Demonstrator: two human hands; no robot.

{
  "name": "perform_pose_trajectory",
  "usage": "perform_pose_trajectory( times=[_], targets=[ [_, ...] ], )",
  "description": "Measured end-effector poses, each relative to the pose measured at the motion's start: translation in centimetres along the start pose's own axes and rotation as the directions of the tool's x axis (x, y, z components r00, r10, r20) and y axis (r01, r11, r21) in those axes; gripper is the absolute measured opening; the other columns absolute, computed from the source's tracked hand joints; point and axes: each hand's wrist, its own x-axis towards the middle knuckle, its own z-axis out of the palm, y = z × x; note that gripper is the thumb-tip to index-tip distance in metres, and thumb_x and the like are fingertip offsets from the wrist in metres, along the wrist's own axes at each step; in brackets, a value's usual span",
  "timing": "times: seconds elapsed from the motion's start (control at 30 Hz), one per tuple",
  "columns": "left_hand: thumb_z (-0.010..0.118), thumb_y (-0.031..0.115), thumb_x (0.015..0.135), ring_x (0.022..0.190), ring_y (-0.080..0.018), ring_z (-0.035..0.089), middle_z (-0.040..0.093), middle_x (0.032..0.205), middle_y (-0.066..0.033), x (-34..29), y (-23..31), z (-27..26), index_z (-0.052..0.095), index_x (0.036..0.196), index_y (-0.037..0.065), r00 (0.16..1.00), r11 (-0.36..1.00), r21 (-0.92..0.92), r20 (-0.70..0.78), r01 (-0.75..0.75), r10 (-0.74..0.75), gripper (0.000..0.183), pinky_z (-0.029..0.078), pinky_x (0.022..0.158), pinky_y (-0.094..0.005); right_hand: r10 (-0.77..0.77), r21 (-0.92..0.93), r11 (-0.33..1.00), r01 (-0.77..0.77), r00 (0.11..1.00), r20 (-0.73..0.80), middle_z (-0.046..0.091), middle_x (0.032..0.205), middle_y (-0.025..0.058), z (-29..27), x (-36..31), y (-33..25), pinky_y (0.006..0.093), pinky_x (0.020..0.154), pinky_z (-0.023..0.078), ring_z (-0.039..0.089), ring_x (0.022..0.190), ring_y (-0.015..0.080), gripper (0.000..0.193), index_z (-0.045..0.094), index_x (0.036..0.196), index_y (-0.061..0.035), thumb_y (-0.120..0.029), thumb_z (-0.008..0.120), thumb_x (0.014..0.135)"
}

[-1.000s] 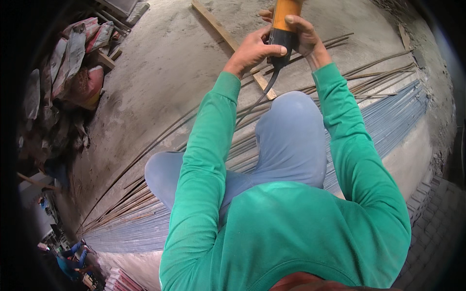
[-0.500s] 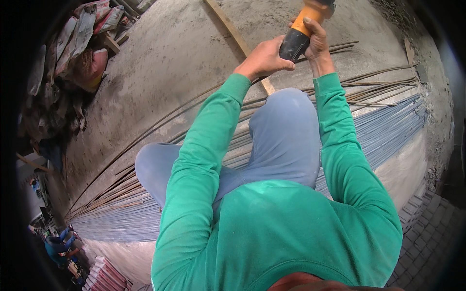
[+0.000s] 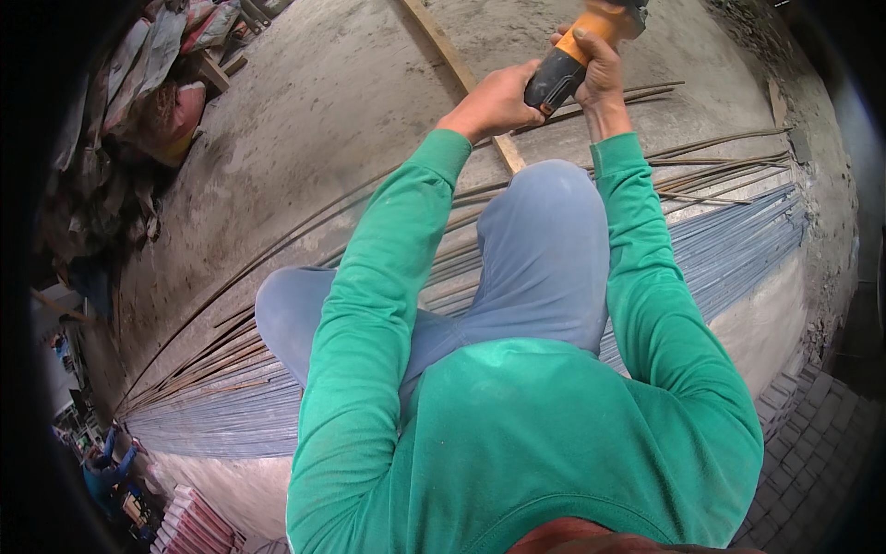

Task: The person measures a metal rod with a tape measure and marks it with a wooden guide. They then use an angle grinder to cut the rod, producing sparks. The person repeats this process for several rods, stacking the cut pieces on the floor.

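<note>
Near the top edge, both my hands hold an orange-and-black angle grinder (image 3: 584,37) whose head end is cut off by the picture's rim. My left hand (image 3: 498,100) is closed around the black rear end of its body. Farther up, my right hand (image 3: 602,72) wraps the orange middle, thumb lying on top. Beneath the grinder, long brown steel bars (image 3: 720,143) run across the ground. Any disc on the tool is out of view.
Grey-blue rods (image 3: 738,231) lie bundled on both sides of my knees. A wooden plank (image 3: 443,46) reaches away across the concrete floor. Torn sacks (image 3: 138,74) are heaped at far left. Another person (image 3: 103,475) crouches at the rods' left end. Paving blocks (image 3: 812,425) are at lower right.
My hands and the grinder have shifted slightly left, the tool tilting a little more. At lower left, the other person's arms have moved toward the rod ends.
</note>
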Motion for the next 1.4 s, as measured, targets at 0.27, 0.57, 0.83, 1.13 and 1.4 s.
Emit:
perform_pose_trajectory(
  times=[0.27,0.57,0.83,1.13,1.4],
  targets=[
    [0.075,0.006,0.067,0.105,-0.0350,0.061,0.062,0.114,-0.0224,-0.4,-1.9,1.5,0.042,0.139,0.005,0.976,0.992,0.057,-0.182,-0.113,0.121,0.079,0.049,0.089,-0.0394,-0.050,0.030,0.998,0.051,0.997,-0.051,0.064,0.097,0.0163,0.4,-0.1,0.4,0.0363,0.073,0.059,0.067,0.087,0.0252,0.040,0.055,0.106,0.0062,-0.020,0.069,0.080],
    [0.061,-0.001,0.069,0.106,-0.0400,0.057,0.060,0.112,-0.0249,-0.5,-2.4,2.6,0.044,0.133,0.001,0.980,0.997,-0.052,-0.192,-0.060,0.050,0.067,0.046,0.088,-0.0426,-0.014,0.069,0.998,0.014,1.000,-0.012,0.063,0.107,0.0199,1.3,-1.0,0.0,0.0384,0.081,0.058,0.065,0.102,0.0312,0.038,0.054,0.111,0.0083,-0.011,0.065,0.080],
    [0.065,0.003,0.072,0.101,-0.0381,0.061,0.062,0.109,-0.0226,-0.4,-2.2,3.1,0.044,0.135,0.005,0.975,0.995,-0.058,-0.212,-0.075,0.061,0.066,0.048,0.085,-0.0404,0.029,-0.011,0.999,-0.031,0.992,-0.123,0.066,0.088,0.0160,0.6,-0.4,0.4,0.0329,0.071,0.057,0.067,0.078,0.0227,0.030,0.060,0.101,0.0065,-0.012,0.067,0.079],
    [0.075,0.024,0.074,0.118,-0.0365,0.053,0.054,0.127,-0.0234,-0.3,-6.0,4.0,0.041,0.139,0.005,0.996,1.000,0.014,-0.087,0.000,0.001,0.076,0.044,0.098,-0.0402,0.039,-0.094,0.994,-0.055,0.985,-0.168,0.065,0.084,0.0107,-1.4,-0.8,1.4,0.0321,0.068,0.056,0.067,0.078,0.0208,0.027,0.060,0.097,0.0034,-0.014,0.070,0.079],
    [0.057,0.038,0.088,0.122,-0.0355,0.050,0.053,0.131,-0.0208,-16.1,-23.8,-1.0,0.058,0.125,0.005,0.629,0.535,0.497,-0.028,0.683,-0.777,0.049,0.041,0.101,-0.0453,0.267,-0.459,0.813,-0.359,0.930,-0.254,0.063,0.076,0.0066,-10.1,-4.3,2.1,0.0285,0.061,0.050,0.062,0.065,0.0158,0.022,0.061,0.089,-0.0008,-0.014,0.072,0.076]
  ],
)
